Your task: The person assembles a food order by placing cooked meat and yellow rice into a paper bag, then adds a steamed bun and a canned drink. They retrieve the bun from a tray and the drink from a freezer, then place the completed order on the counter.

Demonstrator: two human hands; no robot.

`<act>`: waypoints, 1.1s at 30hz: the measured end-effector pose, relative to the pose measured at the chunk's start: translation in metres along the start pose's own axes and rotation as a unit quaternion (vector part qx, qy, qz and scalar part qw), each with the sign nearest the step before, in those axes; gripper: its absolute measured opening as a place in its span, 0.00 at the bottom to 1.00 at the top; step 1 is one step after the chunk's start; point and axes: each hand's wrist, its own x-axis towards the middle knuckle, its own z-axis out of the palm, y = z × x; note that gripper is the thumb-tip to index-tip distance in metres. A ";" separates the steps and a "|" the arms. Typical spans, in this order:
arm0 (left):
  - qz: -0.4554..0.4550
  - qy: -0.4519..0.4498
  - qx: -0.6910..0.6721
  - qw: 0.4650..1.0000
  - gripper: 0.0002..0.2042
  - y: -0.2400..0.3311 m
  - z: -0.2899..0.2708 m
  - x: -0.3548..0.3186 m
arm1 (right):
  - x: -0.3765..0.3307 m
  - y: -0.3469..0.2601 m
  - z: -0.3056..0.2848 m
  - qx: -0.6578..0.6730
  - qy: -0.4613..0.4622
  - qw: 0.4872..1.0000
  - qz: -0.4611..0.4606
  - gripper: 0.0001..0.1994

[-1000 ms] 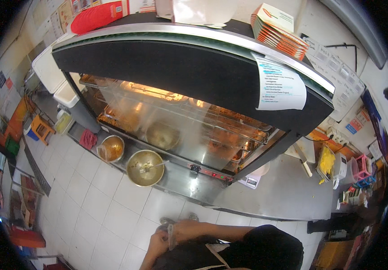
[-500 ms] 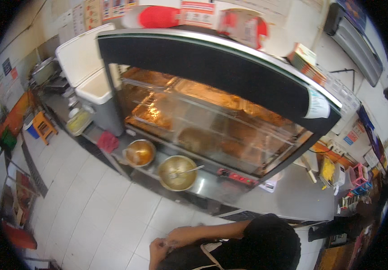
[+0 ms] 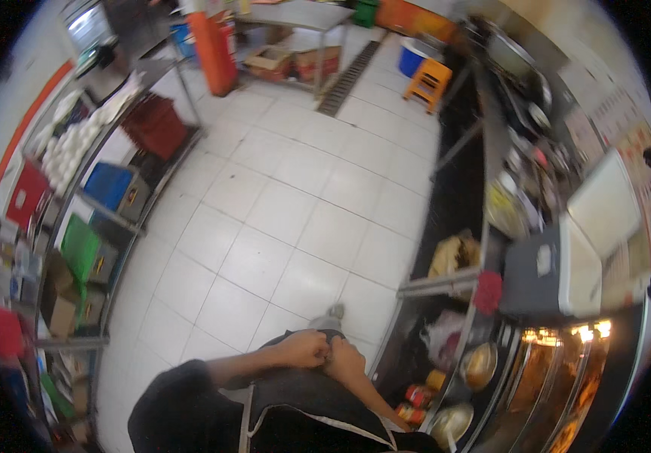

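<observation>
Both hands, left hand (image 3: 304, 349) and right hand (image 3: 347, 359), are meeting at the apron (image 3: 303, 400), fingers curled; whether they are grasping anything I cannot tell. Metal bowls (image 3: 479, 365) are sitting on the desk's (image 3: 446, 283) near edge.

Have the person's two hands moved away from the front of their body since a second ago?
No. The left hand and right hand stay together at the dark apron; only the head-worn view has swung round.

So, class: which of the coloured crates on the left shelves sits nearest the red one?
The blue crate, just below the red crate; the green crate sits further down.
</observation>
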 end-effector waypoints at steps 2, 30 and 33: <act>-0.039 -0.018 -0.030 0.999 0.10 -0.025 -0.032 0.020 | 0.041 -0.004 -0.029 0.041 -0.057 0.995 -0.077 0.19; -0.745 0.500 -0.321 0.303 0.17 -0.357 -0.215 0.117 | 0.795 -0.448 -0.424 -0.235 -0.524 0.672 -0.468 0.22; -0.622 0.647 -0.171 0.407 0.17 -0.442 -0.409 0.099 | 0.858 -0.509 -0.432 -0.187 -0.571 0.672 -0.432 0.20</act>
